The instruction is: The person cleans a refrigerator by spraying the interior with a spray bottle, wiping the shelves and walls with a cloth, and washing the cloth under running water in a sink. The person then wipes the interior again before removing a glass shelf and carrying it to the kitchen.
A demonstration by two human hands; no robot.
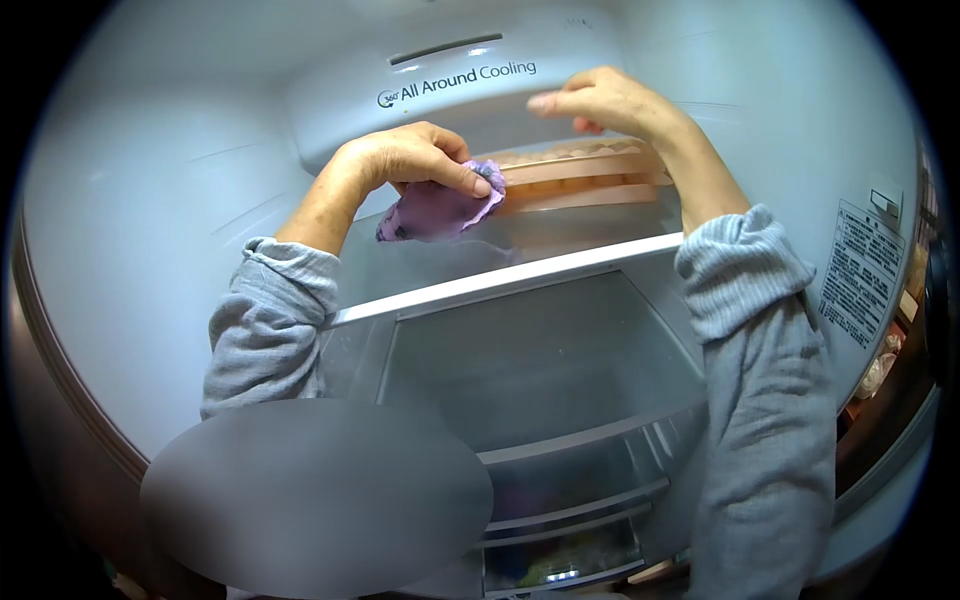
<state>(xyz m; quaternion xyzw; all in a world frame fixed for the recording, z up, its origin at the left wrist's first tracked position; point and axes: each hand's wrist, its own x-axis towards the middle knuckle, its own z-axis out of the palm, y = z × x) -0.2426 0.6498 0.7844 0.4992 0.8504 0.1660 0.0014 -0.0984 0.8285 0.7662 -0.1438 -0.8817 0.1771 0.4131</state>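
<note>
Inside a refrigerator, my left hand [415, 158] pinches a crumpled purple cloth [440, 208] between thumb and fingers. The cloth hangs down over the upper glass shelf [400, 275]. My right hand [615, 105] is raised in front of the back panel, holding nothing, with its fingers apart and slightly blurred. Below it and to the right of the cloth, stacked egg trays [590, 180] stand at the back of that shelf. Part of the stack's right end lies behind my right forearm.
The shelf has a white front edge [510, 277]. Under it are a lower glass shelf [540, 360] and clear drawers [570, 500] with blurry contents. The refrigerator's side walls rise on both sides, with a printed label [858, 270] at the right. A grey blur covers the lower left.
</note>
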